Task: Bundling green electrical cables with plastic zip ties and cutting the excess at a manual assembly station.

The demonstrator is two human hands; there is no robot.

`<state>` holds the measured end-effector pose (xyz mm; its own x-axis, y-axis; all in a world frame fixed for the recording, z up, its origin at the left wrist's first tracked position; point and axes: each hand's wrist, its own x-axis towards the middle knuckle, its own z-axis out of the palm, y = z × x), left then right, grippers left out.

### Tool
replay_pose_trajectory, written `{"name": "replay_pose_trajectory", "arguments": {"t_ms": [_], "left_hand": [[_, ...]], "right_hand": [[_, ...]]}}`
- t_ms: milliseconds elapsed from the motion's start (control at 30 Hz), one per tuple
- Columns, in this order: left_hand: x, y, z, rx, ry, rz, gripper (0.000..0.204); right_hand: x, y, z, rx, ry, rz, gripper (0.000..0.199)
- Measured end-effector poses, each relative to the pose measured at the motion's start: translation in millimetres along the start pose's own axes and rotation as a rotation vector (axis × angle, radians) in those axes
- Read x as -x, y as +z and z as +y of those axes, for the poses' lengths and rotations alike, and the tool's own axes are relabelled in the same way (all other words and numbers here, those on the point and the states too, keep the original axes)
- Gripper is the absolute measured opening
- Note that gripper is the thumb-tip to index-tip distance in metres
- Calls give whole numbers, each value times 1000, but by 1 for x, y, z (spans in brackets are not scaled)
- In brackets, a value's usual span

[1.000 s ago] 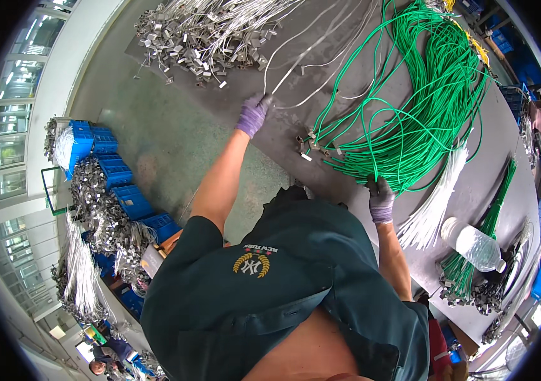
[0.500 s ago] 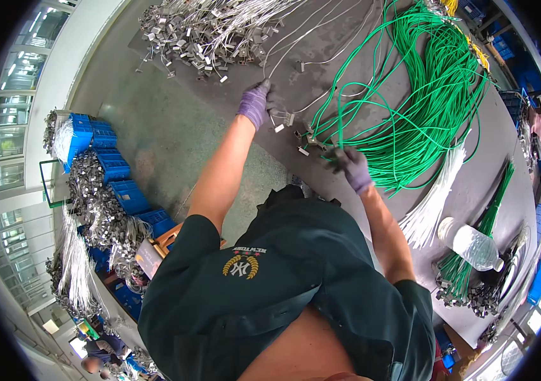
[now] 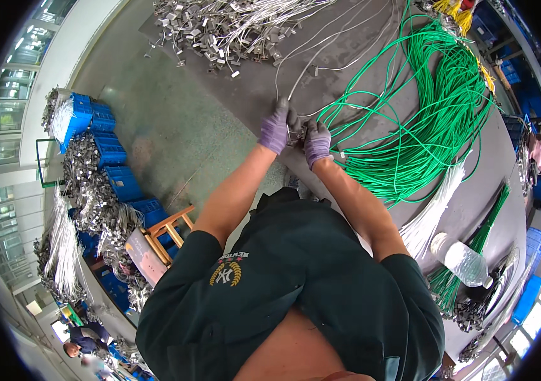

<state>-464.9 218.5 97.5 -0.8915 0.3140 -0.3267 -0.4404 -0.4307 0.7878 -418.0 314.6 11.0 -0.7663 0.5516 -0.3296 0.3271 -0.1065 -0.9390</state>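
Right hand (image 3: 317, 141) now in beside left hand (image 3: 275, 126), bringing green cables (image 3: 439, 114) and gripped white cables (image 3: 298, 79) together, right's curled hold unclear

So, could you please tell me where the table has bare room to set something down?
Bare gray tabletop shows right of the large green cable bundle, above the slim green bundle; also between the connector pile and left hand. Around the bottle it is crowded.

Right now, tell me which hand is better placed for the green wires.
Probably the right hand: it's beside the green wires, while the left hand is farther off and would likely cross it.
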Motion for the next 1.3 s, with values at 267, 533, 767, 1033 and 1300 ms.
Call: {"name": "replay_pose_trajectory", "arguments": {"t_ms": [267,533,767,1033,1300], "left_hand": [[27,-25,6,-581,-424,-115,26],[105,-58,28,-680,-162,-129,26],[236,-239,8,-1579,28,-312,16],[309,-287,0,-1156,-404,39,13],[246,-245,-18,-1380,154,-45,13]], "right_hand": [[-22,15,-65,-301,136,-220,22],[-53,47,-99,-987,665,-4,6],[-139,14,-119,-903,357,211,18],[-155,-8,-151,-966,332,92,23],[-156,-11,-158,-986,203,152,14]]}}
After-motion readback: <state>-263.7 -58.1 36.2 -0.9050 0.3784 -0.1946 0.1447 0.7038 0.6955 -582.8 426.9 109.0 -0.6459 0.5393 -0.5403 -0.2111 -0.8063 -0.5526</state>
